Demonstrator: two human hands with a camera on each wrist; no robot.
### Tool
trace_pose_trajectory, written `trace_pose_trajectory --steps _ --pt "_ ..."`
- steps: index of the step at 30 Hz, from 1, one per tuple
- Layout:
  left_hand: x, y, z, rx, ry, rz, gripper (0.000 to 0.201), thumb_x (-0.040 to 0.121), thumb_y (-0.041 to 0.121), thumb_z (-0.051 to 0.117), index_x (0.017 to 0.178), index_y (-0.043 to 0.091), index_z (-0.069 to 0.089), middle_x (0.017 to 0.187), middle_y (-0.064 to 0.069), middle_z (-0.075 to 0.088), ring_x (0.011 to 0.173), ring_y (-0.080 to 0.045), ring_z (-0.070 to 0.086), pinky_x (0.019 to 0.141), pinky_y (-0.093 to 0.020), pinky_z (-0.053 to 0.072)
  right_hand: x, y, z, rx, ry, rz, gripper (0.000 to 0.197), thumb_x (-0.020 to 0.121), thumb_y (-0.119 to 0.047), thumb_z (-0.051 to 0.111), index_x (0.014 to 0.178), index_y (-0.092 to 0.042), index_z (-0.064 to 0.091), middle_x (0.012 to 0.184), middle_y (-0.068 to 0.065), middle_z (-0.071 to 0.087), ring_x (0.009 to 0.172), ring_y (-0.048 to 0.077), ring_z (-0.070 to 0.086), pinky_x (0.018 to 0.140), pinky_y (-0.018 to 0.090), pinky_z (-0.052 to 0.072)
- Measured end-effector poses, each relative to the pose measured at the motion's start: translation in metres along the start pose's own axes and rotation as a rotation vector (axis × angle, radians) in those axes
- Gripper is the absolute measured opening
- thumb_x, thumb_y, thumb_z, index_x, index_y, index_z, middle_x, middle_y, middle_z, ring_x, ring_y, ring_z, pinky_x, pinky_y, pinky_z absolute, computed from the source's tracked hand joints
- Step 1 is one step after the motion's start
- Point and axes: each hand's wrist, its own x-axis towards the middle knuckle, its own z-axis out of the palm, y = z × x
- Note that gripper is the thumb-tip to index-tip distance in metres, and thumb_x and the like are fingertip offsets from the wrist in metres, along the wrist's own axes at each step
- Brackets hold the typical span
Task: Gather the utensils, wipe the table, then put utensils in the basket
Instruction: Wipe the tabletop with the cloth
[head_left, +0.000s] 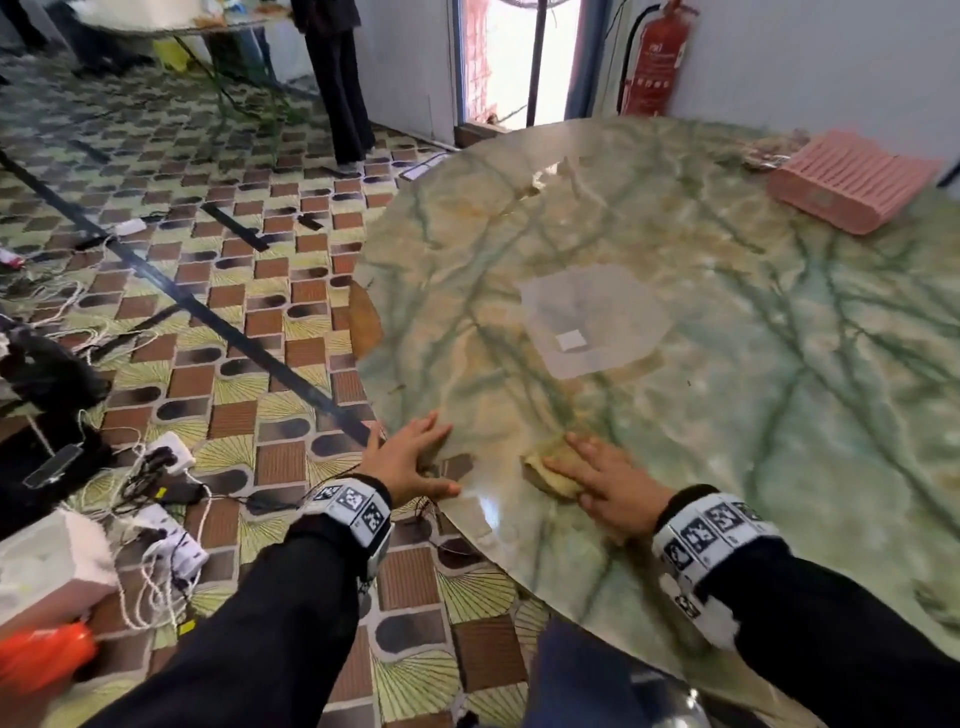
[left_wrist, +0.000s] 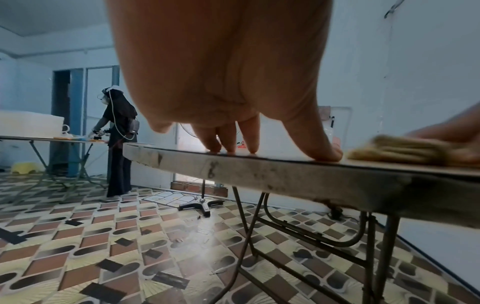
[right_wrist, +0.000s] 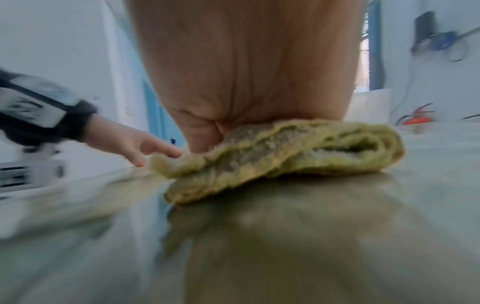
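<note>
A round green marbled table fills the right of the head view. My right hand lies flat on a folded yellow-green cloth near the table's front edge, pressing it down with straight fingers. The right wrist view shows the cloth bunched under my palm. My left hand rests spread on the table's left rim, its fingertips on the top. A pink slatted basket stands at the far right. The utensils behind it are a blurred heap.
A patterned tile floor with cables and power strips lies left of the table. A person stands at the far side. A red fire extinguisher hangs on the back wall. Metal folding legs support the table.
</note>
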Motion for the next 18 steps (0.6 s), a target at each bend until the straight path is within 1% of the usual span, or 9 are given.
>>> trace_pose_trajectory --steps 3,5,6,8,10,12,14,16,18 --pt "0.001 -0.006 0.001 -0.021 -0.008 0.05 0.09 0.076 0.051 0.065 0.148 0.029 0.015 0.157 0.008 0.002 0.145 -0.009 0.005 0.115 -0.046 -0.009 0.04 -0.018 -0.016 0.036 0.069 0.161 0.063 0.096 -0.028 0.038 0.146 -0.041 0.002 0.158 0.0 -0.012 0.146 0.023 -0.003 0.118 0.046 0.009" --pt "0.002 -0.011 -0.002 -0.039 -0.017 0.072 0.088 0.078 0.047 0.066 0.148 0.026 0.017 0.158 0.006 0.003 0.145 -0.01 0.005 0.116 -0.043 -0.005 0.065 -0.043 -0.026 0.055 0.104 0.198 0.063 0.096 -0.028 0.038 0.146 -0.042 0.003 0.158 0.002 -0.011 0.146 0.025 0.0 0.115 0.049 0.011" --pt "0.003 -0.016 -0.005 -0.039 -0.018 0.077 0.088 0.078 0.044 0.067 0.148 0.024 0.017 0.158 0.005 0.004 0.145 -0.011 0.006 0.117 -0.041 -0.002 0.075 -0.058 -0.03 0.057 0.115 0.187 0.062 0.096 -0.028 0.038 0.147 -0.041 0.004 0.158 0.003 -0.01 0.146 0.026 0.0 0.115 0.049 0.011" --pt "0.005 -0.026 -0.012 -0.051 -0.002 0.077 0.087 0.08 0.038 0.068 0.148 0.019 0.018 0.158 0.001 0.007 0.145 -0.015 0.009 0.117 -0.034 0.005 0.088 -0.087 -0.033 0.034 0.096 0.115 0.062 0.096 -0.026 0.039 0.147 -0.039 0.006 0.158 0.006 -0.01 0.146 0.028 0.0 0.116 0.046 0.009" --pt "0.007 -0.037 -0.021 -0.129 0.037 0.075 0.077 0.084 0.026 0.066 0.146 0.013 0.024 0.156 -0.003 0.015 0.143 -0.016 0.018 0.115 -0.026 0.012 0.089 -0.111 -0.027 -0.001 0.044 0.029 0.061 0.097 -0.024 0.038 0.147 -0.041 0.007 0.158 0.004 -0.012 0.146 0.028 -0.003 0.116 0.047 0.008" --pt "0.012 -0.045 -0.032 -0.209 0.101 0.098 0.057 0.089 0.008 0.057 0.142 0.011 0.035 0.152 -0.005 0.028 0.14 -0.017 0.028 0.113 -0.021 0.017 0.082 -0.121 -0.02 -0.02 0.007 -0.054 0.06 0.098 -0.024 0.036 0.146 -0.044 0.007 0.157 0.0 -0.015 0.146 0.024 -0.007 0.115 0.051 0.005" --pt "0.025 -0.051 -0.041 -0.218 0.153 0.126 0.049 0.09 -0.003 0.047 0.137 0.01 0.043 0.147 -0.007 0.038 0.137 -0.018 0.034 0.112 -0.023 0.021 0.071 -0.118 -0.017 -0.03 -0.043 -0.127 0.059 0.098 -0.024 0.034 0.145 -0.046 0.006 0.157 -0.004 -0.018 0.146 0.022 -0.011 0.115 0.052 0.002" --pt "0.042 -0.056 -0.048 -0.157 0.152 0.171 0.048 0.091 -0.002 0.044 0.137 0.012 0.045 0.145 -0.005 0.041 0.135 -0.018 0.037 0.111 -0.022 0.022 0.064 -0.106 -0.02 -0.034 -0.1 -0.163 0.06 0.098 -0.023 0.036 0.145 -0.047 0.006 0.156 -0.007 -0.018 0.145 0.018 -0.011 0.115 0.049 0.0" --pt "0.062 -0.062 -0.056 -0.097 0.127 0.212 0.046 0.093 0.003 0.045 0.137 0.014 0.044 0.147 -0.003 0.039 0.134 -0.017 0.037 0.11 -0.021 0.023 0.07 -0.094 -0.028 -0.036 -0.121 -0.133 0.062 0.098 -0.022 0.037 0.145 -0.046 0.005 0.156 -0.009 -0.017 0.145 0.017 -0.012 0.116 0.047 0.001"
